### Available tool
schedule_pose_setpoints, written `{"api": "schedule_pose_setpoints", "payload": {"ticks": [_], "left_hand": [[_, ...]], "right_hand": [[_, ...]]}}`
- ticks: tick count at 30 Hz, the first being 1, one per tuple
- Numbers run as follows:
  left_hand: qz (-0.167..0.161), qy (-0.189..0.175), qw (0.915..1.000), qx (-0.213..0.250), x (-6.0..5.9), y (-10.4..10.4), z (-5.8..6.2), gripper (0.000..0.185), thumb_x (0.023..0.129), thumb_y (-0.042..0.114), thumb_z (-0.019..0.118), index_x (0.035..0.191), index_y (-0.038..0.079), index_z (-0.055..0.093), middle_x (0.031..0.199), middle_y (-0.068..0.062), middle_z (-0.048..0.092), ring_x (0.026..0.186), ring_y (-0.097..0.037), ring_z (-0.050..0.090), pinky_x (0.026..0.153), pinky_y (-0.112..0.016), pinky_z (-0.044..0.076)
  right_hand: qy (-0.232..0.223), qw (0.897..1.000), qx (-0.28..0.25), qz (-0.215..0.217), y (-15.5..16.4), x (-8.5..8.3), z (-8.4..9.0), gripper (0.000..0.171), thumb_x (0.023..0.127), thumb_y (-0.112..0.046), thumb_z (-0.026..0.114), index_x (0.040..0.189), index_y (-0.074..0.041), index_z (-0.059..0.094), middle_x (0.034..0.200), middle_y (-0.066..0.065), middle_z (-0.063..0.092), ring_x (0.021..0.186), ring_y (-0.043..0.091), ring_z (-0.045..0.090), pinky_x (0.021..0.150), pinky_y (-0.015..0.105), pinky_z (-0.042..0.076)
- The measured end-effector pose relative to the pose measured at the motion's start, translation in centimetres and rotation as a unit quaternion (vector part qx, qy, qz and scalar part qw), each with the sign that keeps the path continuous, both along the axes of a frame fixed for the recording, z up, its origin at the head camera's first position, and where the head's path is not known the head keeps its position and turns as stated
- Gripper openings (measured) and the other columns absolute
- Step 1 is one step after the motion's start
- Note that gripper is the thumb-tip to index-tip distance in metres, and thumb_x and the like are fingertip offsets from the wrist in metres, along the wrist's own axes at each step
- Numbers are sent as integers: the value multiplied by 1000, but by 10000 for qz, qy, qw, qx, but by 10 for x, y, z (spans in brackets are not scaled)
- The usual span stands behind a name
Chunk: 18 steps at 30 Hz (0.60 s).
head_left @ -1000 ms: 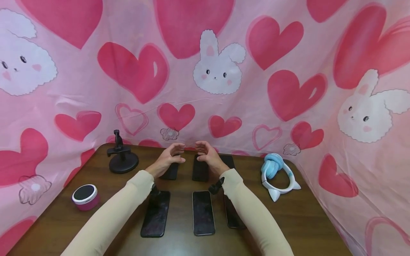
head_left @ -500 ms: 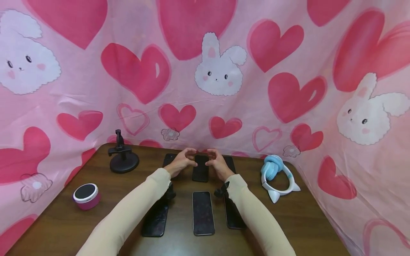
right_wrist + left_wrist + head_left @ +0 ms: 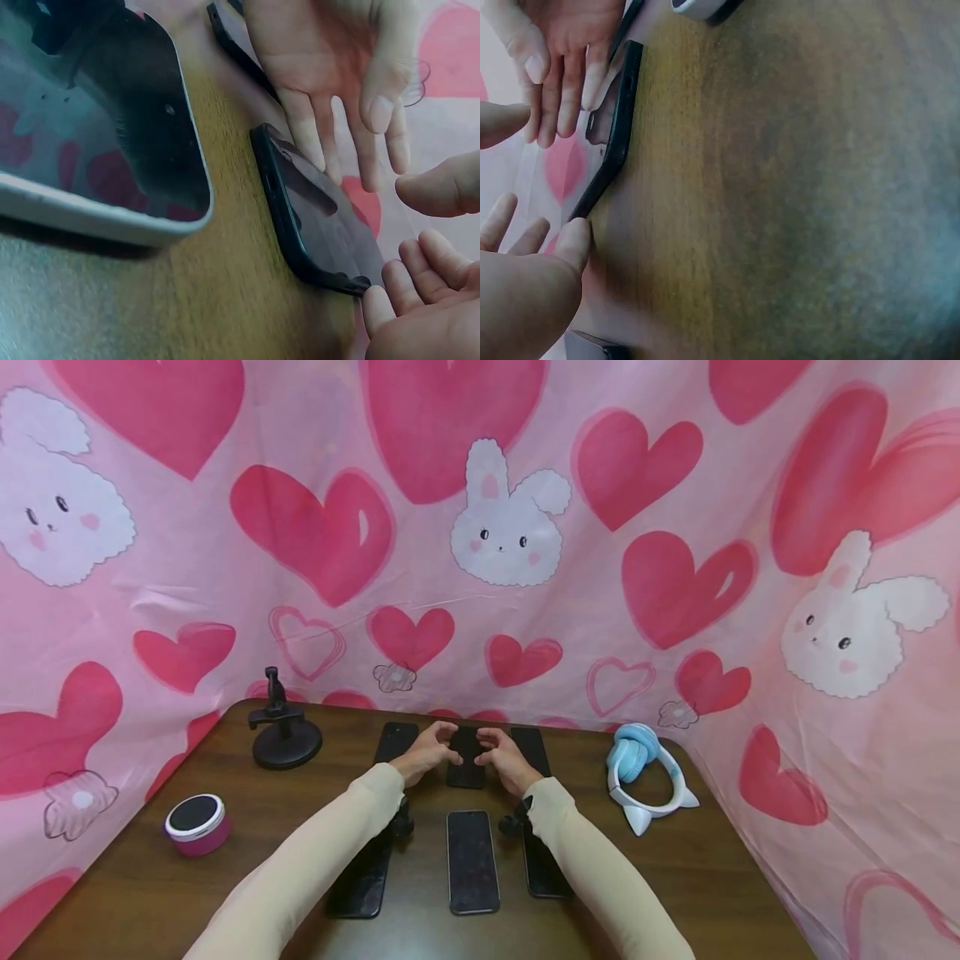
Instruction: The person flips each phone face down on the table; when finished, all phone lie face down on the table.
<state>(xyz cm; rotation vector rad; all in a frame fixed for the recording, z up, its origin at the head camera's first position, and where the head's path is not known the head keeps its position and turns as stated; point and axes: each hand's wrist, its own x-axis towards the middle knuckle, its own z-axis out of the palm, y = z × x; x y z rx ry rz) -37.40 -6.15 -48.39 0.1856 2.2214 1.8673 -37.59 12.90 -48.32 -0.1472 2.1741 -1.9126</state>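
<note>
Head view shows your left hand (image 3: 423, 753) and right hand (image 3: 504, 757) flanking the middle phone (image 3: 467, 758) near the tabletop's (image 3: 712, 877) far edge. Fingers are spread and relaxed, fingertips at its sides, seemingly placed to lift it by the edges; nothing gripped yet.

On the table (image 3: 675, 877) in front of you, six phones lie in two rows of three. Your left hand (image 3: 422, 755) and right hand (image 3: 506, 758) sit either side of the middle phone of the far row (image 3: 466, 757), with the far left phone (image 3: 395, 740) and far right phone (image 3: 531, 748) outside them. The near middle phone (image 3: 472, 862) lies between your forearms. The stand (image 3: 283, 737) is far left, the speaker (image 3: 197, 823) nearer you, the headphones (image 3: 649, 773) right.
</note>
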Motion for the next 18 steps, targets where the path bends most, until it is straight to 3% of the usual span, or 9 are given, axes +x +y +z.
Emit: {"api": "schedule_pose_setpoints", "payload": {"ticks": [10,18], "left_hand": [[67,-276,9988,411,-5,-3,-11,76,78,0,74,147,3,42,158,-24,39,145,-43,39,122,-56,32],[262,-377,9966,684,-1,-1,-9,73,81,-2,71,148,4,41,157,-24,39,147,-43,37,123,-58,29]], "right_hand": [[45,9999,106,8,0,0,-5,66,85,9,62,147,5,40,153,27,42,144,42,38,120,55,34],[40,9999,47,149,1,-1,-3,64,89,8,61,148,7,38,155,29,39,146,44,36,122,57,30]]}}
